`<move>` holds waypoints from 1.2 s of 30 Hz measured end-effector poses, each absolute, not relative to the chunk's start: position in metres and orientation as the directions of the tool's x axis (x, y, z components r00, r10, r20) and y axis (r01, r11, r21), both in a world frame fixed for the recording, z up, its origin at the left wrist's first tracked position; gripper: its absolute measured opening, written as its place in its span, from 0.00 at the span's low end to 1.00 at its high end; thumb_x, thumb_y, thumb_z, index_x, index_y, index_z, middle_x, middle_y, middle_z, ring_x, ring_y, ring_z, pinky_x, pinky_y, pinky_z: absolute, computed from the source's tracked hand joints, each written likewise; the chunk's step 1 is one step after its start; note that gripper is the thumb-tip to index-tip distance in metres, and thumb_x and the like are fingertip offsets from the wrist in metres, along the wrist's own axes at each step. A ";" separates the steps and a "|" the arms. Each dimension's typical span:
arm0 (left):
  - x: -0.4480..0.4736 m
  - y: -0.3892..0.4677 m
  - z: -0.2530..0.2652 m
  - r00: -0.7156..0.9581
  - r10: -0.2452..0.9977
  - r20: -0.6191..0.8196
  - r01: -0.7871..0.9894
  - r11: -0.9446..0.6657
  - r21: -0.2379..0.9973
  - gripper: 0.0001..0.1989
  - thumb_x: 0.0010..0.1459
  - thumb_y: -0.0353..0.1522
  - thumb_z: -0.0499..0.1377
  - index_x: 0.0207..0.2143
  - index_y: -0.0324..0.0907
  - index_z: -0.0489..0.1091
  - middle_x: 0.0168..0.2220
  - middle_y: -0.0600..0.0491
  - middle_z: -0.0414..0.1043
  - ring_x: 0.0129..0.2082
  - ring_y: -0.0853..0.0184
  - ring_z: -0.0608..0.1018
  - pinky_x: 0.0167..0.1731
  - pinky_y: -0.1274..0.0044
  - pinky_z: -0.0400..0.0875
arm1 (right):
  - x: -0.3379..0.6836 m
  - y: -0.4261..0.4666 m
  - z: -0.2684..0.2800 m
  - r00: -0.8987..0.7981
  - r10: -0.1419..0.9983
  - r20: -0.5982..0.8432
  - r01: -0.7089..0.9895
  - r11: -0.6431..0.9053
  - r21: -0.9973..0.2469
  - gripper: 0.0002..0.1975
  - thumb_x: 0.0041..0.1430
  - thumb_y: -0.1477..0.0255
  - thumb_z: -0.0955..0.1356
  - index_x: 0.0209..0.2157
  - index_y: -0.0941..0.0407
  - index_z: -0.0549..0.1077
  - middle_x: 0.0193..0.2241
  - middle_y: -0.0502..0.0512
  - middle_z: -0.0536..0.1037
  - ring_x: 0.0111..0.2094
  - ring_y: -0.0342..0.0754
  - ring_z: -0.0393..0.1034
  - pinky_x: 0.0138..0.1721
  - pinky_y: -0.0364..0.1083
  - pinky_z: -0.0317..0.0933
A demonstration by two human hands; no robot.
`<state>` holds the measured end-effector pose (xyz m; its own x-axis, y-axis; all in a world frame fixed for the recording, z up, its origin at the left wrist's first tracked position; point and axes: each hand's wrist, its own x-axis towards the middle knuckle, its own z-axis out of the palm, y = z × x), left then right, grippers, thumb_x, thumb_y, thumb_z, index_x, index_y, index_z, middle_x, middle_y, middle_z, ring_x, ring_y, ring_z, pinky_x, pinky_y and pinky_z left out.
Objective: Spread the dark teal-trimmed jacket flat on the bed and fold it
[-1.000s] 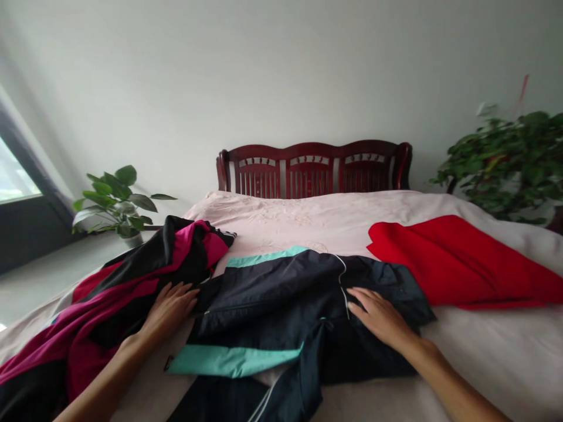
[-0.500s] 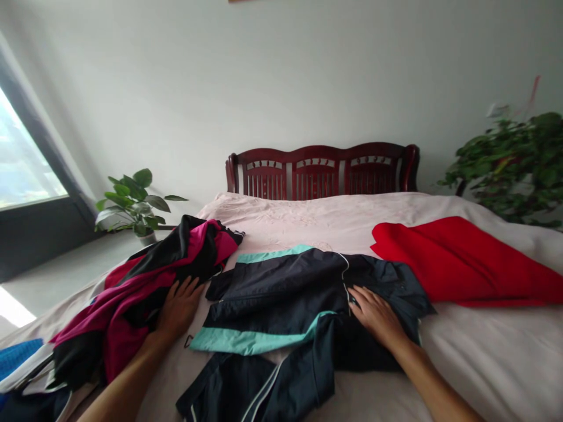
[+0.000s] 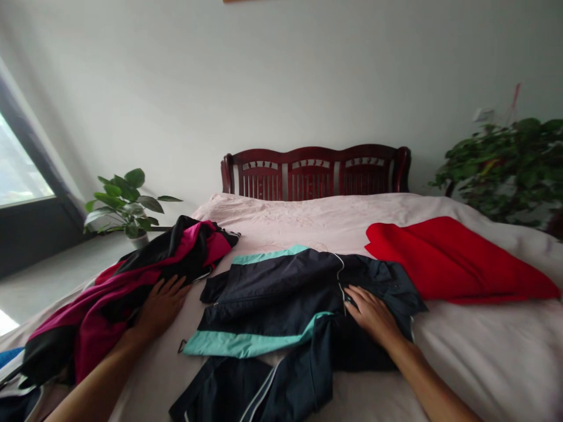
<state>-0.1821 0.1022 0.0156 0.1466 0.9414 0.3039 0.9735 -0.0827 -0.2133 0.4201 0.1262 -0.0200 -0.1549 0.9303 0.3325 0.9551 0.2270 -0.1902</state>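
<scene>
A dark navy jacket point(image 3: 281, 299) with teal bands lies partly folded on the pale pink bed sheet point(image 3: 484, 351). My right hand point(image 3: 372, 313) lies flat on its right half, fingers together, next to the white piping. My left hand point(image 3: 160, 305) rests palm down on the edge of a heap of magenta and black clothing point(image 3: 132, 281) at the left, fingers spread. Neither hand grips anything.
A red cloth point(image 3: 448, 261) is spread on the bed to the right. A dark red wooden headboard point(image 3: 316, 170) stands against the white wall. Potted plants stand at the left point(image 3: 125, 202) and right point(image 3: 510, 161). A window is at far left.
My left hand has slid left from the jacket's edge onto the magenta and black heap. My right hand has stayed flat on the jacket. The view has shifted a little.
</scene>
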 end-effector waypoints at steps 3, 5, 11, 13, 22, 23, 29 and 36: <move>-0.187 0.106 0.017 0.117 0.944 0.309 0.975 -0.049 -0.217 0.24 0.59 0.32 0.50 0.55 0.51 0.74 0.64 0.52 0.68 0.67 0.55 0.63 0.66 0.59 0.48 | 0.420 0.126 -0.019 -0.153 0.934 0.324 0.955 0.224 -0.195 0.25 0.66 0.61 0.59 0.59 0.54 0.72 0.60 0.61 0.71 0.62 0.57 0.64 0.61 0.57 0.59; -0.181 0.109 0.016 0.073 0.944 0.321 0.980 -0.008 -0.201 0.23 0.58 0.32 0.51 0.53 0.49 0.76 0.63 0.50 0.69 0.67 0.54 0.64 0.67 0.59 0.48 | 0.419 0.126 -0.019 -0.154 0.931 0.330 0.956 0.225 -0.187 0.25 0.66 0.62 0.59 0.59 0.54 0.72 0.60 0.61 0.72 0.62 0.57 0.65 0.61 0.57 0.59; -0.117 0.127 0.033 -0.073 0.954 0.291 0.997 0.080 -0.014 0.21 0.62 0.35 0.48 0.49 0.50 0.78 0.56 0.51 0.77 0.60 0.56 0.73 0.62 0.63 0.59 | 0.416 0.125 -0.020 -0.146 0.931 0.333 0.970 0.201 -0.135 0.24 0.66 0.63 0.59 0.59 0.54 0.72 0.60 0.60 0.72 0.61 0.57 0.65 0.60 0.57 0.60; -0.094 0.141 0.043 -0.097 0.975 0.202 0.992 0.077 0.105 0.22 0.64 0.36 0.45 0.50 0.50 0.77 0.55 0.52 0.77 0.56 0.59 0.76 0.55 0.69 0.66 | 0.415 0.124 -0.020 -0.145 0.933 0.330 0.973 0.195 -0.126 0.24 0.66 0.63 0.59 0.59 0.53 0.72 0.60 0.59 0.72 0.61 0.58 0.65 0.60 0.57 0.61; -0.046 0.222 0.052 -0.260 0.966 0.013 0.945 0.252 0.207 0.28 0.60 0.48 0.54 0.52 0.37 0.73 0.53 0.36 0.77 0.51 0.47 0.79 0.45 0.64 0.72 | 0.420 0.127 -0.029 -0.159 0.911 0.380 0.955 0.239 -0.173 0.24 0.65 0.64 0.59 0.56 0.55 0.74 0.57 0.61 0.75 0.59 0.57 0.68 0.60 0.57 0.62; -0.041 0.228 0.052 -0.286 0.958 0.000 0.937 0.279 0.212 0.28 0.58 0.48 0.56 0.52 0.36 0.73 0.53 0.35 0.76 0.52 0.46 0.79 0.45 0.63 0.73 | 0.421 0.128 -0.030 -0.160 0.910 0.383 0.952 0.245 -0.183 0.24 0.65 0.64 0.59 0.56 0.56 0.75 0.56 0.61 0.76 0.59 0.57 0.68 0.60 0.57 0.62; -0.020 0.230 0.068 -0.300 0.954 -0.004 0.918 0.290 0.272 0.17 0.54 0.41 0.60 0.43 0.43 0.77 0.44 0.42 0.81 0.46 0.47 0.81 0.43 0.63 0.72 | 0.423 0.127 -0.030 -0.142 0.905 0.401 0.910 0.279 -0.307 0.24 0.62 0.65 0.60 0.53 0.57 0.77 0.54 0.62 0.77 0.57 0.57 0.70 0.60 0.58 0.64; 0.014 0.131 0.080 0.337 0.848 0.409 0.867 -0.448 0.216 0.08 0.58 0.30 0.56 0.38 0.45 0.73 0.41 0.51 0.77 0.45 0.60 0.76 0.62 0.62 0.57 | 0.429 0.129 0.007 0.099 0.883 0.459 0.749 0.238 -0.618 0.21 0.60 0.65 0.59 0.46 0.54 0.78 0.48 0.59 0.81 0.50 0.54 0.76 0.55 0.53 0.69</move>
